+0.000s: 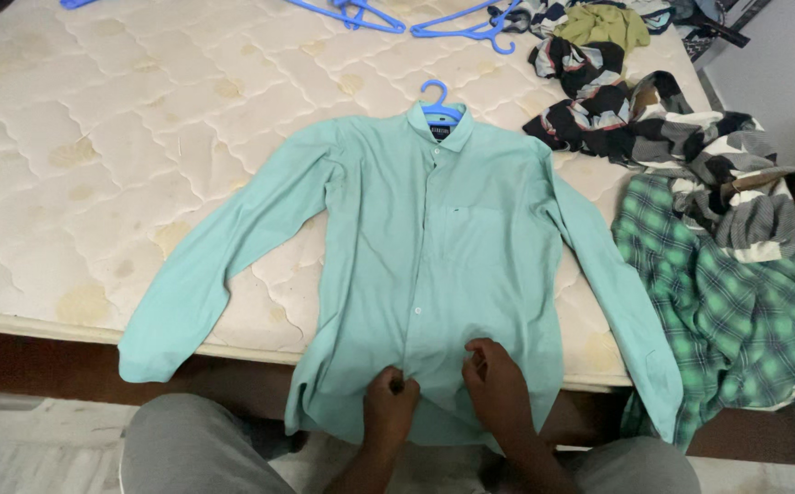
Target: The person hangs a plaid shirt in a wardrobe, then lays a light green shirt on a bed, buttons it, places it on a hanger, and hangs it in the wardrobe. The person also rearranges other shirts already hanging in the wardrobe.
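- Two knees in grey trousers (187, 444) are seen at the bottom edge, just before the bed's edge.
- The left hand (391, 405) is curled into a loose fist, its fingers pinched on the front placket of the mint-green shirt (434, 274) near the hem.
- The right hand (496, 384) is set just beside it, knuckles up, fingers bent down and closed on the same lower front of the shirt.
- Both forearms are brought up from below, close together, with the wrists angled slightly inward.
- The shirt is laid flat, front up, on the mattress (96, 137), with its hem and left cuff hung over the near edge and its sleeves spread outward and down.
- A blue hanger (438, 101) is seen with its hook sticking out of the shirt's collar.
- A green checked shirt (736, 311) is draped over the mattress's right edge, just beside the mint-green sleeve.
- A heap of dark striped and checked clothes (681, 137) is piled behind it, topped farther back by an olive garment (606, 24).
- More blue hangers (397, 18) are laid at the far edge.
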